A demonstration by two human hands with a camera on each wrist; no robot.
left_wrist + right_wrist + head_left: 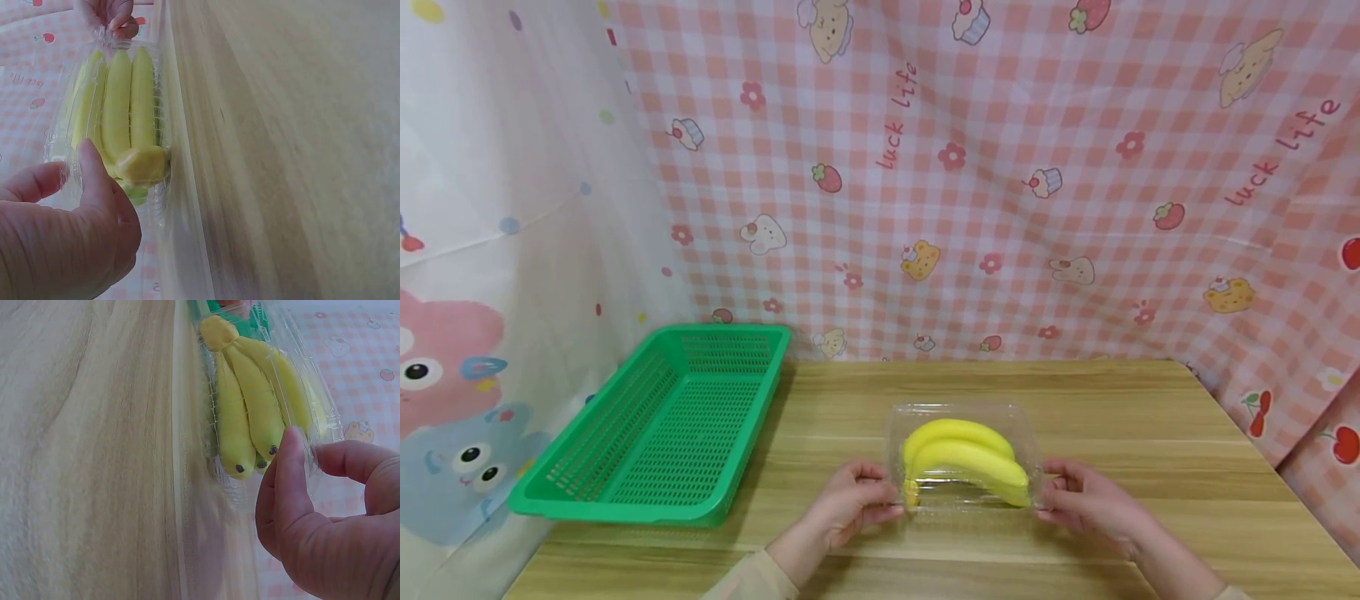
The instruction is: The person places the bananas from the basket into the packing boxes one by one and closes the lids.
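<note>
A clear plastic clamshell box (1024, 421) sits on the table, with a bunch of yellow bananas (962, 454) inside. In the head view my left hand (852, 504) pinches the box's left side between thumb and fingers, close to the front corner. Opposite it, my right hand (1093, 508) pinches the right side. The left wrist view shows the bananas' stem end (141, 165) near my left hand. From the right wrist, their dark tips (240, 469) lie close to my right thumb and fingers. Clear plastic covers the bananas from above.
To the left stands a green perforated basket (752, 433) with nothing in it. The wooden table (1120, 408) reaches back to a pink checked curtain (985, 208). A white patterned curtain (550, 208) hangs at the left edge.
</note>
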